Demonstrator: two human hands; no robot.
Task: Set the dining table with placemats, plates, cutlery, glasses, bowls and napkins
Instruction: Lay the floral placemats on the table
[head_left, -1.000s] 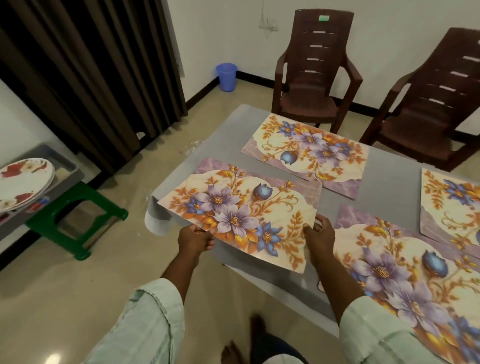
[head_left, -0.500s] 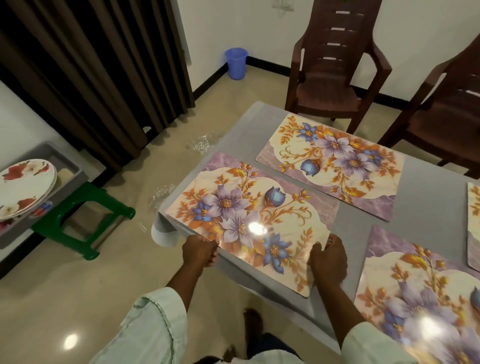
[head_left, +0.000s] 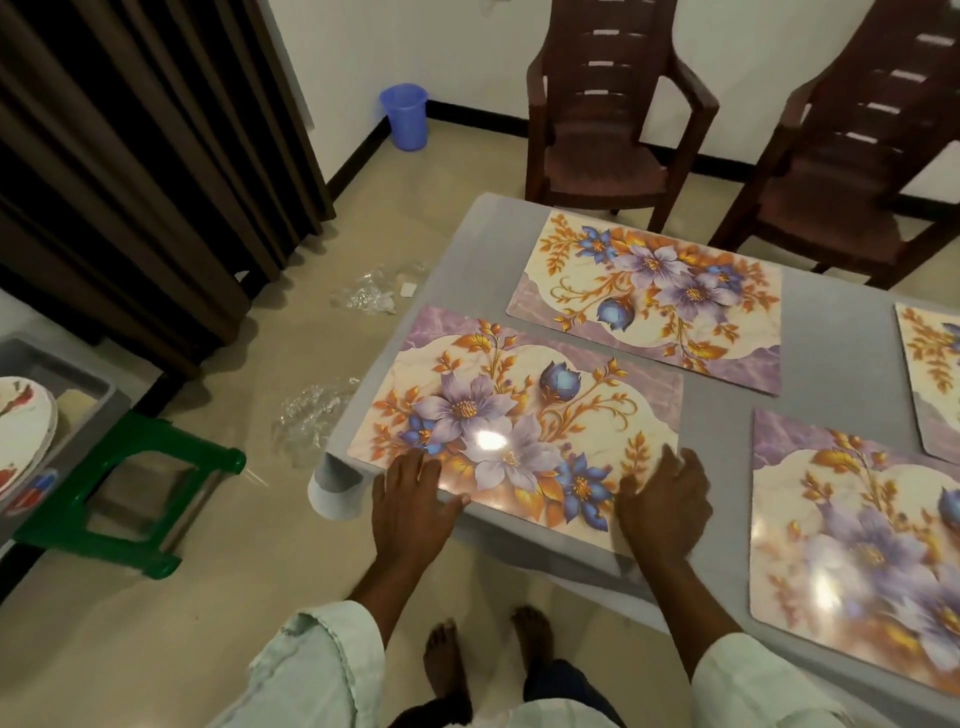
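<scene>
While both hands lie flat on the nearest placemat (head_left: 514, 415), neither grip is clamped on anything: the fingers are extended and spread, pressing down on the mat surface. The left hand (head_left: 410, 506) rests on the near edge of the mat toward its left corner, fingers pointing away from the person. The right hand (head_left: 662, 506) rests on the near right corner of the same mat, its fingers reaching along the right edge. Pale green sleeves (head_left: 322, 670) cover both forearms.

The placemat lies flat at the near left corner of the grey worktop (head_left: 831, 364), its near long edge running close to the worktop edge. It carries a floral print in purple, blue and orange on a cream ground, with a bright glare spot near its centre.

A second placemat (head_left: 649, 301) lies beyond it, toward the far edge, set apart by a strip of bare worktop. A third placemat (head_left: 857, 545) lies to the right on the near side, also separated by a gap. A fourth placemat (head_left: 932, 374) is partly cut off at the right frame edge.

Two dark brown plastic chairs (head_left: 602, 119) stand at the far side of the worktop. A blue bin (head_left: 405, 117) stands on the floor by the wall. Crumpled clear wrapping (head_left: 363, 296) lies on the floor left of the worktop. A green stool (head_left: 130, 499) stands further left, beside a grey tray (head_left: 78, 384) holding a stack of plates (head_left: 21, 436). Dark curtains (head_left: 130, 156) hang behind.
</scene>
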